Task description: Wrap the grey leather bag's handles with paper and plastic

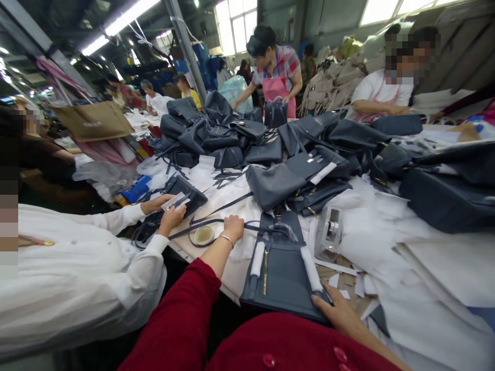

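A dark blue bag [284, 278] lies in front of me at the table edge, its flap [280, 226] folded away from me. It has a gold zip [265, 272] and two straps wrapped in white padding [311, 269]. My left hand [234, 228] is closed around a long dark strap [201, 225], which runs leftward across the table and right toward the bag's top. My right hand [335, 306] grips the bag's near right corner, thumb on top; its other fingers are partly hidden. Clear plastic film covers the handle near the flap.
A tape dispenser [328, 234] stands right of the bag, among paper scraps. Beyond lies a heap of dark blue bags [276, 185]. At left, a co-worker in white sleeves handles another bag [193, 198], near a round yellowish dish [204, 235]. White sheets [429, 288] cover the right side.
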`<state>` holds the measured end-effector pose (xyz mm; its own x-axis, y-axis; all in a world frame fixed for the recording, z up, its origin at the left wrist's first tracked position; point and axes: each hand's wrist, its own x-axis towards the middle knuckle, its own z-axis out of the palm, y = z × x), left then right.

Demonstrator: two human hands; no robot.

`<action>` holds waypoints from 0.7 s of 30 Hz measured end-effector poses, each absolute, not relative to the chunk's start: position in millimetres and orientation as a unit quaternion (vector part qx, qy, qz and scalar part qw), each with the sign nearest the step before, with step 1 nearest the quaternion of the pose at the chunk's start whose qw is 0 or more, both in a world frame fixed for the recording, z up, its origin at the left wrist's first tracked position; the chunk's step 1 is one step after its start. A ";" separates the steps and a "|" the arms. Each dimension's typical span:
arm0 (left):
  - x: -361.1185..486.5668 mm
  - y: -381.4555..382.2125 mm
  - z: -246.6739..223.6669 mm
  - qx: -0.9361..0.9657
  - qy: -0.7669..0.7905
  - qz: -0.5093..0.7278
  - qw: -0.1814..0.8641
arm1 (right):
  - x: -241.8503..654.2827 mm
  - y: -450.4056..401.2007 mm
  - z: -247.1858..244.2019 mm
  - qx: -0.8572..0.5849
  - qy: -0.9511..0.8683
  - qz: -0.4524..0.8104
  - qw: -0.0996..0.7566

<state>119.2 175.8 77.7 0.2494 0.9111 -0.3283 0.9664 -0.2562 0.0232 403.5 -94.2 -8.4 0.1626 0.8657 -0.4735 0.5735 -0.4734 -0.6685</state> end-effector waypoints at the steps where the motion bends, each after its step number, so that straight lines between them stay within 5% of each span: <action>1: 119.6 176.8 79.6 0.780 0.603 -0.131 0.109 | 404.8 -94.7 -10.2 -0.742 -0.483 0.431 0.172; 5: 122.7 175.6 111.5 0.792 0.591 -0.127 0.085 | 412.9 -90.4 -2.7 -0.752 -0.504 0.385 0.179; 9: 143.4 145.2 160.1 0.833 0.539 -0.102 0.072 | 409.5 -64.0 41.1 -0.714 -0.552 0.322 0.287; 15: 198.9 33.6 184.3 0.896 0.407 -0.074 0.158 | 348.1 -12.1 93.8 -0.451 -0.275 0.772 0.354; 21: 133.8 80.0 198.0 0.794 0.470 0.044 0.382 | 335.6 18.1 32.0 -0.352 -0.128 0.862 0.342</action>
